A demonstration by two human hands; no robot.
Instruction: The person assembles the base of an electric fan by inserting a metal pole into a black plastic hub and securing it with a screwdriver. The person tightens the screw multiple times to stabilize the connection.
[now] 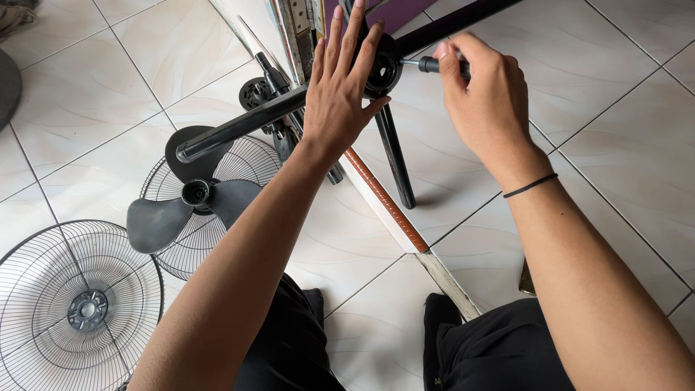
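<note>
My left hand (339, 87) lies flat, fingers spread, against the black hub (384, 69) where the legs of a black fan stand meet. One black tubular leg (239, 127) juts left from the hub, another (397, 156) points down to the floor, a third (463, 18) runs up to the right. My right hand (481, 87) is closed around the black handle of a screwdriver (428, 65), whose metal shaft points into the hub.
A dark fan blade (181, 210) rests on a wire guard (217, 210) on the tiled floor at left. A second wire guard (76, 304) lies at lower left. A long strip with a brown edge (387, 206) crosses the floor below the stand. My knees fill the bottom.
</note>
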